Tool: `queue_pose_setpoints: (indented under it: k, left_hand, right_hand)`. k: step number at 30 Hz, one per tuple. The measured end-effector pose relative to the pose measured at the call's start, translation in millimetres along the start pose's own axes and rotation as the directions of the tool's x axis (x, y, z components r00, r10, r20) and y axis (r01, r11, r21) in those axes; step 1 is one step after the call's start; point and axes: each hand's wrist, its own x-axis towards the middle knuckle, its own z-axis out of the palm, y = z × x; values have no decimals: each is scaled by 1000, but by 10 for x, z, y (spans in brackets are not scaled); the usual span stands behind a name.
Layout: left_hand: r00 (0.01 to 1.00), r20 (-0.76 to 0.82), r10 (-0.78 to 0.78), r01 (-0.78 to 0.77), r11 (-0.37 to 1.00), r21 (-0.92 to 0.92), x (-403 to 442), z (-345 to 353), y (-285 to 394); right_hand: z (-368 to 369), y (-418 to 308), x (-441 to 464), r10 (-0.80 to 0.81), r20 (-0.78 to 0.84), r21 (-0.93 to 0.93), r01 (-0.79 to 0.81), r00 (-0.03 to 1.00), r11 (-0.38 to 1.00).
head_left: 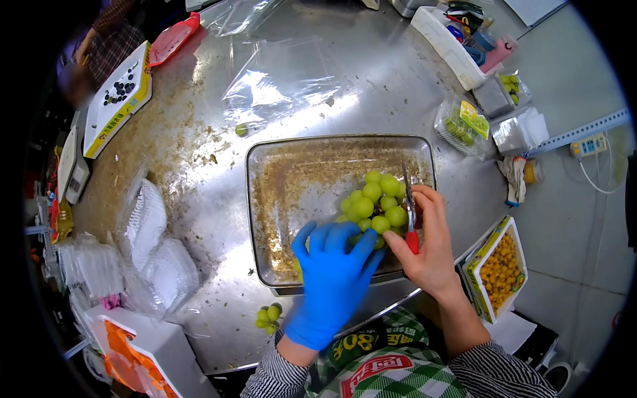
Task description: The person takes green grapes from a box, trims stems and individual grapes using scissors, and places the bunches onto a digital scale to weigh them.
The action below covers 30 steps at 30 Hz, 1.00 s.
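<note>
A bunch of green grapes (373, 199) lies in the right half of a shallow metal tray (257, 219) with a stained bottom. My left hand (335, 275), in a blue glove, is over the tray's front edge with its fingers spread, the fingertips at the lower left of the bunch. My bare right hand (430, 249) is closed around small scissors (411, 222) with red handles, whose blades point away along the bunch's right side. A small cluster of grapes (268, 318) lies on the table in front of the tray.
Clear plastic bags (279, 79) lie behind the tray. Stacked clear containers (162, 265) are at the left, a packed grape box (464, 126) at the back right. A box of yellow fruit (501, 268) stands at the right. A person (109, 40) is at the far left.
</note>
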Motion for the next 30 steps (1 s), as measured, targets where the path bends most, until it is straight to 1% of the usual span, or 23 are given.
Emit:
queue_pose_setpoints:
  k: [2,5,8,11,15,18,21,22,23,25,29,30]
  left_hand:
    - [999,46,-2,3,1000,-8,29,-34,-4]
    - [999,33,-23,25,998,-56,32,-19,-8]
    - [1000,15,5,-4,998,-69,-18,-30,-23]
    - [999,-46,8,-12,996,-86,-91,-19,-11]
    - [999,-47,-22,13,985,-171,-166,-41,-29]
    - [998,-48,-47,35,972,-231,-153,-79,-16]
    - [996,-65,-69,50,965,-256,-129,-96,-22]
    - [994,-72,-77,55,963,-265,-118,-98,-28]
    - [993,-80,-87,62,960,-274,-107,-102,-35]
    - [986,-67,-150,120,937,-328,-60,-105,-55]
    - [960,20,-280,266,884,-385,198,-204,-118]
    - [980,1,-197,187,928,-323,284,-213,-164]
  right_hand:
    - [9,15,-10,8,0,0,-8,1000,1000]
    - [6,-8,-6,24,6,14,-24,1000,1000]
    - [1,-3,-14,15,-6,15,-15,1000,1000]
    - [23,14,-6,2,-14,11,-2,1000,1000]
    - [14,9,-5,19,11,31,-19,1000,999]
    - [-57,29,-20,-34,12,15,34,999,999]
    - [-278,28,-45,-6,37,-112,10,999,994]
    - [-365,42,-29,-58,29,-173,62,998,983]
    - [-474,37,-21,-95,60,-266,108,994,958]
    - [-712,50,10,-123,179,-464,194,976,864]
    - [-1024,-94,290,-164,411,-597,401,897,695]
    - [-1069,-147,396,-170,464,-614,454,870,646]
